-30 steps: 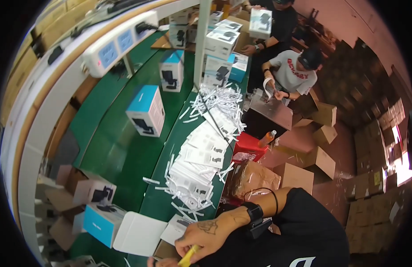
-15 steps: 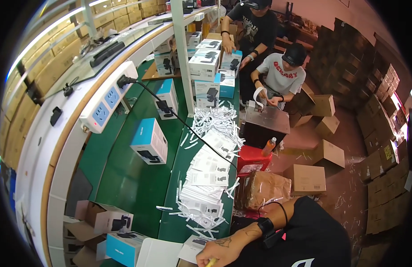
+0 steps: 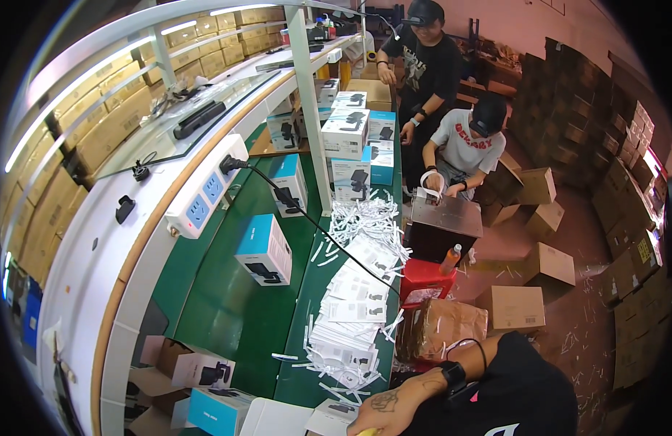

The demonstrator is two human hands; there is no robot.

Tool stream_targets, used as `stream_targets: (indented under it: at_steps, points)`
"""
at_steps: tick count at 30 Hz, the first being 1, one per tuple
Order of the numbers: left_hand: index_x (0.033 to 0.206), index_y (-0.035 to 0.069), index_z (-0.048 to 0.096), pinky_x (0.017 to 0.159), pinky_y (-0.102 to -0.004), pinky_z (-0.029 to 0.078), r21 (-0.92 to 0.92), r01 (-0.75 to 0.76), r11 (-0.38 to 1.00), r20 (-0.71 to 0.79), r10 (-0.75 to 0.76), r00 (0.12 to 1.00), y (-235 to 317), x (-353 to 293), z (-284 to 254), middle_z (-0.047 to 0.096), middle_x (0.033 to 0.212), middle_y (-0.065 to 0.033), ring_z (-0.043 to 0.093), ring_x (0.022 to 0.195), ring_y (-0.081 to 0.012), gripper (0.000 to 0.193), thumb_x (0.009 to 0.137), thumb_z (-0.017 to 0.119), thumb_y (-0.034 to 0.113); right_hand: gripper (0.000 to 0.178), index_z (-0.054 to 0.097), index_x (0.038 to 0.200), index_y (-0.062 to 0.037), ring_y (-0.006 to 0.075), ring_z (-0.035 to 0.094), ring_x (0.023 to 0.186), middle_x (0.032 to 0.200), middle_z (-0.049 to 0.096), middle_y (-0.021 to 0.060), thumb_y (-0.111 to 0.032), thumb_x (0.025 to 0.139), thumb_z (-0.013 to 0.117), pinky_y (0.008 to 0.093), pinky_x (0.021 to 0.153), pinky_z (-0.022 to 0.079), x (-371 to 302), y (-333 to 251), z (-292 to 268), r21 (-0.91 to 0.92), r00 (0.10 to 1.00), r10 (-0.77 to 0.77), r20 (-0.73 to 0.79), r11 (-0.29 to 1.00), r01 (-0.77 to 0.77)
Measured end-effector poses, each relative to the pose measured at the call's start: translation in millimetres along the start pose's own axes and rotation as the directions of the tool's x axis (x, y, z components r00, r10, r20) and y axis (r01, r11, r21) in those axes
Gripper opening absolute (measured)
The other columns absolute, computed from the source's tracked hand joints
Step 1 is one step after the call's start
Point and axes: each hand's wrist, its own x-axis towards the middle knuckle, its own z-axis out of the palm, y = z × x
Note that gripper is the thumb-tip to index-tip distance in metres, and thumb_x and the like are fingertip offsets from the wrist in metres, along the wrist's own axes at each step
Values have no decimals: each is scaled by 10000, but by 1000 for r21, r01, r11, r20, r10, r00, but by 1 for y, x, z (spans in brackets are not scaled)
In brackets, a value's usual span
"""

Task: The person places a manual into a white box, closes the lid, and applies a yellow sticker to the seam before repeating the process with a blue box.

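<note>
brown cartons [image 3: 572, 116] piled high across the back right! then the long green table [image 3: 220, 330], and at its near end a white box [image 3: 330, 419], beside a white flap [image 3: 276, 420] spread leftward. here, right hand [image 3: 388, 411] curled round a yellow thing [image 3: 367, 432], just a sliver at the lower edge, direction and long axis impossible to tell. left hand out of view, grip unknown.

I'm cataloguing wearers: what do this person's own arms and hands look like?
The right hand has a dark line tattoo on its back. A black, watch-like device sits at the wrist, a thin dark cord loops by the forearm, and a black sleeve covers the upper arm. The left hand is out of view.
</note>
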Motion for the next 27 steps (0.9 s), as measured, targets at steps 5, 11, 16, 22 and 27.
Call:
stream_targets:
  at_steps: [5, 11, 16, 22, 27]
  points:
    - [938, -32, 672, 782, -443, 555, 858, -93, 505, -257, 579, 774, -60, 9, 18, 692, 957, -217, 668, 841, -341, 266, 1001, 582, 211, 257, 612, 1069, -51, 343, 676, 936, 1023, 680, 167, -285, 963, 610, 411, 771, 522, 22, 50, 8, -83, 977, -98, -191, 993, 84]
    - [1233, -86, 596, 1004, -532, 474, 744, -196, 639, -223, 513, 829, -76, -27, 19, 617, 1253, -261, 581, 1171, -421, 463, 991, 599, 309, 353, 586, 1254, -65, 360, 646, 1058, 1200, 621, 214, -311, 1003, 557, 394, 862, 523, 56, 68, 38, -348, 816, -437, -377, 884, 313]
    - [1444, -91, 427, 1146, -558, 342, 718, 37, 695, -248, 206, 947, -39, -14, 60, 455, 1472, -309, 417, 1385, -476, 689, 978, 602, 386, 348, 608, 1245, -52, 345, 641, 1065, 1189, 623, 209, -290, 992, 598, 398, 891, 524, 72, 88, 45, -636, 803, -572, -169, 685, 354]
    - [1528, -24, 341, 1186, -627, 200, 562, 258, 786, -269, -122, 955, -22, -70, 59, 323, 1585, -271, 239, 1486, -488, 778, 952, 618, 420, 319, 623, 1222, -41, 318, 665, 1028, 1107, 673, 168, -280, 1021, 563, 397, 862, 541, 66, 95, 99, -95, 894, -396, -210, 918, 384]
    - [1425, -38, 470, 1169, -646, 195, 693, 114, 711, -49, -111, 993, -52, -27, 45, 393, 1562, -214, 306, 1462, -468, 821, 826, 737, 456, 173, 720, 1043, -53, 301, 704, 778, 906, 697, 147, -152, 904, 696, 356, 652, 553, 37, 77, 37, -190, 913, -70, -402, 982, -8]
